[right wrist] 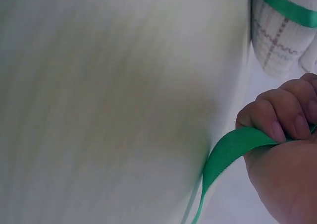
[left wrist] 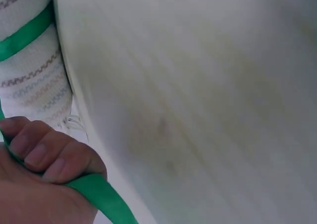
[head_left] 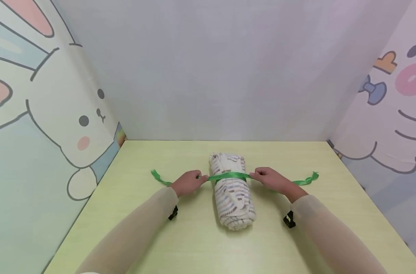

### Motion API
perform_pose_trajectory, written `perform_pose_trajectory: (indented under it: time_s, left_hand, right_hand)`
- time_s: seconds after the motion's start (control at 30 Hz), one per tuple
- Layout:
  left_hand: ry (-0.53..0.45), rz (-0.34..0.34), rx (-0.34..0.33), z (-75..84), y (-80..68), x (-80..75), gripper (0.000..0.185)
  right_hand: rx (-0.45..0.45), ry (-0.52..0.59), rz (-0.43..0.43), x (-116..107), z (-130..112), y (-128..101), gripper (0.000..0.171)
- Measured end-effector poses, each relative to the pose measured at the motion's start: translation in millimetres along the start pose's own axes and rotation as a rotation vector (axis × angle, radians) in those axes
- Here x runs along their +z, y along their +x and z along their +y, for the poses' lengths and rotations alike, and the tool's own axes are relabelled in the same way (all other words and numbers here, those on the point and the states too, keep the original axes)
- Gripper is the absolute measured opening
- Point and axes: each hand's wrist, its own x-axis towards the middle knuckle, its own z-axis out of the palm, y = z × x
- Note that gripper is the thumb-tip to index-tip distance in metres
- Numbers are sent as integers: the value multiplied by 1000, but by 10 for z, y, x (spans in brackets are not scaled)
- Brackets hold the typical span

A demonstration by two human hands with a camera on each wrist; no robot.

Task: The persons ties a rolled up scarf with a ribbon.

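A rolled towel (head_left: 232,190) with faint coloured stripes is seen lying lengthwise at the middle of the pale green bench (head_left: 194,243), bound across its upper half by a green ribbon (head_left: 230,176). The ribbon is drawn taut to either side — its left stretch is gripped in the curled fingers of the left hand (head_left: 187,182), just left of the towel, and its right stretch is gripped in the same way by the right hand (head_left: 271,179), just right of it. Loose ribbon ends are left trailing on the bench beyond each wrist. In the wrist views, the ribbon is shown passing under the bent fingers (left wrist: 44,152) of each grip — the towel close by. Cartoon-printed walls (head_left: 50,114) enclose the bench.
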Motion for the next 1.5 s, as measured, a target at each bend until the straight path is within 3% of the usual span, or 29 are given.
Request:
perform_pose_trajectory:
  time_s: [0.33,0.53,0.8,1.2,1.5]
  left_hand:
    - [49,-32,7,-34,-22,-99,49]
    - [58,-24,5,-105,-76,-277,47]
    - [40,-10,-15,-220,-217,-570,48]
    - [51,19,-39,-541,-448,-931,49]
    - [91,69,-74,-825,-601,-1100,47]
  right_hand:
    - [-50,25,24,9,-52,-36,41]
    - [-17,7,51,-134,-45,-139,38]
    - [0,-11,73,-406,27,-258,48]
    - [37,-19,142,-788,147,-473,50]
    - [95,-112,198,-963,418,-623,50]
